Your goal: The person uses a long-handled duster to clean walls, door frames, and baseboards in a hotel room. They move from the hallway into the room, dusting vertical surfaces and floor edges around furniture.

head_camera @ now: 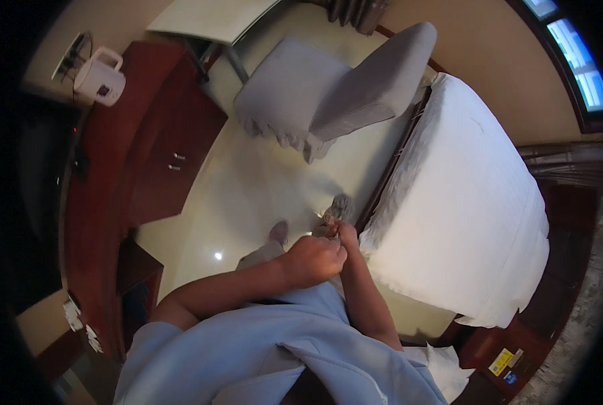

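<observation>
My left hand [315, 258] is a fist in front of my body, at the middle of the picture. Just beyond it my right hand [346, 234] is curled too, almost touching the left. Between them a small bit of a slim handle [338, 237] shows, pointing nearly along my view, so most of it is hidden. Past the right hand a grey, stringy thing [341, 205] rests on the floor by the bed's edge; it looks like a mop head, but blur leaves this unsure. One shoe [279, 232] of mine stands to its left.
A bed [463, 202] with a white sheet lies at my right. Ahead stands a grey covered chair [301, 86] near a white-topped table [210, 20]. Along the left runs a dark red wooden cabinet [164, 147] with a white kettle [101, 78]. A nightstand [483, 349] holds printed cards.
</observation>
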Motion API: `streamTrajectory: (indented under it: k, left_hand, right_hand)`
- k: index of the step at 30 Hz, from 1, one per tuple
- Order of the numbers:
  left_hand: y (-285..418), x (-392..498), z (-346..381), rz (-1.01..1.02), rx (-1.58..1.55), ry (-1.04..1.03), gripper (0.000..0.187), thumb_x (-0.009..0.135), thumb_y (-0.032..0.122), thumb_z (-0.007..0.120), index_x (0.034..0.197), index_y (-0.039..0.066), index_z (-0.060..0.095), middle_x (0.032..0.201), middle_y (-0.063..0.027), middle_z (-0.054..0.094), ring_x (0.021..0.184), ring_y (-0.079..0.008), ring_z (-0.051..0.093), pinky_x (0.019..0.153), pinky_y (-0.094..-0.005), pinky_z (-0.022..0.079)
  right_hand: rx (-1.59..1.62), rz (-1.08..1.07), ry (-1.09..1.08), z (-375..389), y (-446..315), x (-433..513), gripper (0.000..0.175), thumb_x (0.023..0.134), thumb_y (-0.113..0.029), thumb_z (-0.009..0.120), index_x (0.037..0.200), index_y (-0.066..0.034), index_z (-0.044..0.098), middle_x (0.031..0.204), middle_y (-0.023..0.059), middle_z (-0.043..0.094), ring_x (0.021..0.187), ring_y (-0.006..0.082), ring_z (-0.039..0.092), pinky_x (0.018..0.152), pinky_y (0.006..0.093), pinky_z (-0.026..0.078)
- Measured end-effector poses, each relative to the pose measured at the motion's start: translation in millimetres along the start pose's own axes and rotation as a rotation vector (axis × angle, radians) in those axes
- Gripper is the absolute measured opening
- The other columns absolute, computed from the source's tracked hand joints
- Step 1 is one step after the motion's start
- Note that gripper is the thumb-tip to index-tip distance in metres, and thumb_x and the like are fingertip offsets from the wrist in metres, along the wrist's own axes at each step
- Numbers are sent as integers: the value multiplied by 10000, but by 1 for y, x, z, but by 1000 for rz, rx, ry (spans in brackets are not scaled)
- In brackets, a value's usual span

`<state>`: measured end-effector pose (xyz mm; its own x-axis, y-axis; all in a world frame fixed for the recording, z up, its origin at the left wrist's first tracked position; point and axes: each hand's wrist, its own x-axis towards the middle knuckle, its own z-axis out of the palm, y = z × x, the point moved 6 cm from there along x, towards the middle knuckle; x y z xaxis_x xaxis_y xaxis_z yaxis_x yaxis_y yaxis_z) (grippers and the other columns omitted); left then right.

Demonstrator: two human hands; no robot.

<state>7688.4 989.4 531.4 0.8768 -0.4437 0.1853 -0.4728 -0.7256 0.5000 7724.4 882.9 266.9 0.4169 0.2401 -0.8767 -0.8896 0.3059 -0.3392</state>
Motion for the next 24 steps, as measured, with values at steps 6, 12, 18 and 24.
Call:
streamTrajectory:
  k: [6,12,18,24]
  left_hand:
    - [31,67,10,174,-72,-81,161,668,157,636,670,88,490,605,-57,484,584,-216,555,501,-344,450]
    - [25,100,27,128,23,-286,154,654,131,633,633,90,487,607,-66,492,582,-219,550,482,-375,451]
    - [-2,145,33,-66,-49,-264,113,649,59,620,654,59,507,638,-103,486,589,-268,546,513,-385,462]
    - [-19,186,36,-178,-47,-189,79,680,45,605,675,51,527,636,-103,476,597,-277,546,544,-384,472]
  right_hand:
    - [-145,-326,-67,50,-139,-39,146,918,-195,460,907,-57,506,574,18,442,422,129,402,393,286,343]
    - [-497,-692,41,70,-188,-20,371,933,-221,416,1267,-60,405,640,165,530,574,305,571,540,406,469]
    - [-1165,-545,-331,60,-122,81,128,703,-123,608,828,-108,580,603,71,552,545,245,576,491,381,461]
    - [-1722,-1004,-358,36,-106,99,194,492,-55,673,466,-108,488,549,20,572,572,212,617,488,357,462]
